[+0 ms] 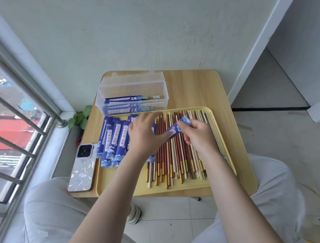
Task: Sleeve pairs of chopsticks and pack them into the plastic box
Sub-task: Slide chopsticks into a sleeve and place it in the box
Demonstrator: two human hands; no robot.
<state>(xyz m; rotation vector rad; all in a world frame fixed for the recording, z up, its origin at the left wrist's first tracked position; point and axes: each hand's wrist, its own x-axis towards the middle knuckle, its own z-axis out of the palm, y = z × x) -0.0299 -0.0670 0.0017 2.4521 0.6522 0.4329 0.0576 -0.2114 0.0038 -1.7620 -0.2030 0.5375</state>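
**Holding a blue sleeve over the tray of chopsticks**

Gripping one blue paper sleeve (173, 132) between them, both hands hover above the yellow tray (245, 181). The right hand (199, 135) pinches the sleeve's far end between thumb and fingers, closed on it. The left hand (146, 135) lies palm down over the sleeve's near end, fingers bent; its hold on the paper is hidden under the hand, so the exact grip cannot be told. The sleeve runs slantwise across the tray, lifted above the loose chopsticks (179, 154).

Those chopsticks fill the middle and right of the tray in a rough row, lengthwise toward the person: red-brown ones with gold ends mixed with pale cream ones.

On the tray's left side lies a heap of empty sleeves (112, 143), overlapping, some reaching past the tray's far-left corner.

Just beyond the tray's far edge stands the clear plastic box (133, 90), lid raised. Inside it lie several sleeved pairs (125, 105), stacked flat, chopstick ends sticking out of the sleeves toward the right.

Left of the tray, touching its edge, a phone (83, 167) lies face down on the wooden table (195, 91). A green plant (80, 116) shows beyond the table's left edge.
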